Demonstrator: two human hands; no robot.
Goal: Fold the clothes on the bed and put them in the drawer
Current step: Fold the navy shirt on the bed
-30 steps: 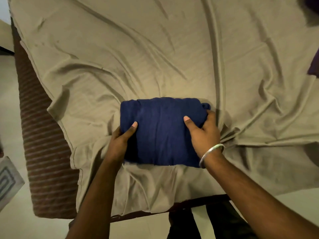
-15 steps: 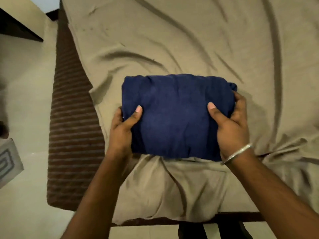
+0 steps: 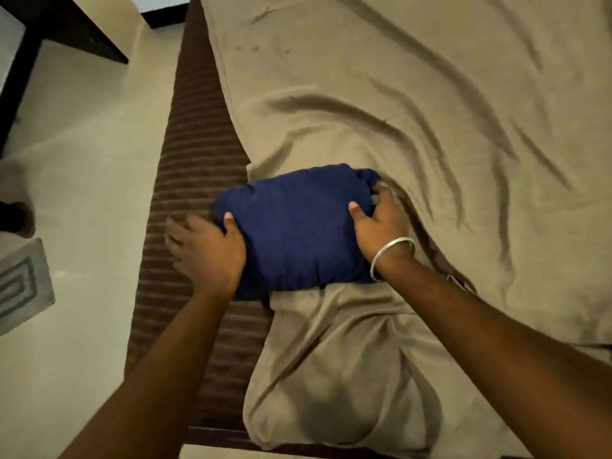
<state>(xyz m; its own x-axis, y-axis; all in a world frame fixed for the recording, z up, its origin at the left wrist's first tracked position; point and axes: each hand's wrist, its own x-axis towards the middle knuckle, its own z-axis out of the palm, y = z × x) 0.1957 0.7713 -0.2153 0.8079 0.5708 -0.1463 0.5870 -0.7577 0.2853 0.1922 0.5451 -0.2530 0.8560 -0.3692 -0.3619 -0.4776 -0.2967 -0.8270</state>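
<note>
A folded dark blue garment (image 3: 294, 226) hangs in the air over the left edge of the bed. My left hand (image 3: 208, 250) grips its left side, thumb on top and fingers underneath, somewhat blurred. Its right side is held by my right hand (image 3: 381, 226), which has a silver bangle on the wrist. The bed is covered by a wrinkled beige sheet (image 3: 430, 111). No drawer shows in the head view.
A brown striped mattress side (image 3: 195, 160) runs down the bed's left edge. Pale floor (image 3: 82, 160) lies to the left. Dark furniture (image 3: 66, 24) stands at the top left, and a patterned mat or box (image 3: 20, 283) sits at the left edge.
Both hands have lifted the folded blue garment off the sheet and carried it left toward the bed's edge. The view has swung left, showing more floor.
</note>
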